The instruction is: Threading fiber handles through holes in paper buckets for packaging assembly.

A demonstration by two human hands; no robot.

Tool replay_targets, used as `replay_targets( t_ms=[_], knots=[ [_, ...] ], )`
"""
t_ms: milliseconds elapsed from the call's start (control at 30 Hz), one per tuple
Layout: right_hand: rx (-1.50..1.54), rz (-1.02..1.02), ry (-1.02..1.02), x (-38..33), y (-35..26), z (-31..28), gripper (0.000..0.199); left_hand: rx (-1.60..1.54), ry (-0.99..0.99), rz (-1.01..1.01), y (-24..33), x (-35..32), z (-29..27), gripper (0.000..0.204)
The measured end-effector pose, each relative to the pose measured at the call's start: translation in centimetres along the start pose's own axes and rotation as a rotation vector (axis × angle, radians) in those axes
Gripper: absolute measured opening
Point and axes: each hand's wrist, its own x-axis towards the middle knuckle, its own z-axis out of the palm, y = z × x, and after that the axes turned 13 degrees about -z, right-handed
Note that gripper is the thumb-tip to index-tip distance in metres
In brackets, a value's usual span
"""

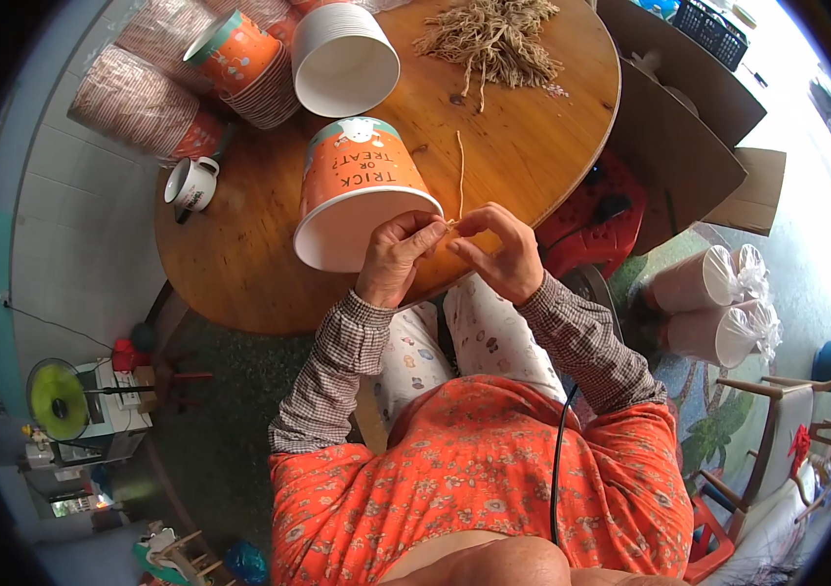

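An orange paper bucket (362, 166) with a green band and white rim lies tilted on the table, its mouth toward me. At the right side of its rim, my left hand (400, 256) is closed, thumb and fingers pinching a thin tan cord (461, 176) at the rim. The cord's free length trails away over the wood. My right hand (503, 249) is beside it, with thumb and forefinger bent together around the cord near the left fingertips. The exact point where the cord meets the rim is hidden by my fingers.
On the round wooden table (239, 283) are a pile of tan cords (493, 44), stacked white buckets (345, 63), wrapped orange bucket stacks (137, 107) and a white mug (191, 184). Cardboard boxes (669, 137) and a red stool (601, 220) stand right; bagged buckets (703, 283) sit on the floor.
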Motion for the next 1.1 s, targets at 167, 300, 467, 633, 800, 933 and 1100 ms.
replay_targets(
  t_ms=[167, 300, 467, 633, 800, 933, 1100],
  knots=[
    [0.017, 0.1, 0.017, -0.2, 0.1, 0.3, 0.013, 0.089, 0.058, 0.053, 0.1, -0.5, 0.6, 0.012],
    [0.028, 0.102, 0.012, -0.3, 0.3, 0.2, 0.008, 0.223, 0.097, 0.091, 0.1, -0.7, 0.8, 0.012],
    [0.019, 0.154, 0.035, -0.5, 0.7, 0.1, 0.006, 0.345, 0.135, 0.176, -0.7, -0.5, 0.1, 0.013],
    [0.245, 0.392, 0.089, -1.2, 1.7, -0.1, 0.007, 0.479, 0.181, 0.187, -1.0, -0.6, -0.4, 0.014],
    [0.137, 0.331, 0.15, -1.1, 1.9, 0.0, 0.006, 0.635, 0.236, 0.316, -0.9, -0.7, 0.2, 0.012],
    [0.429, 0.635, 0.09, -0.2, 0.8, -0.9, 0.009, 0.894, 0.321, 0.479, -0.4, -1.0, 0.3, 0.013],
    [0.442, 0.625, 0.013, -0.2, -0.3, -1.2, 0.012, 1.019, 0.421, 0.659, 0.4, -1.7, 2.8, 0.019]
  ],
)
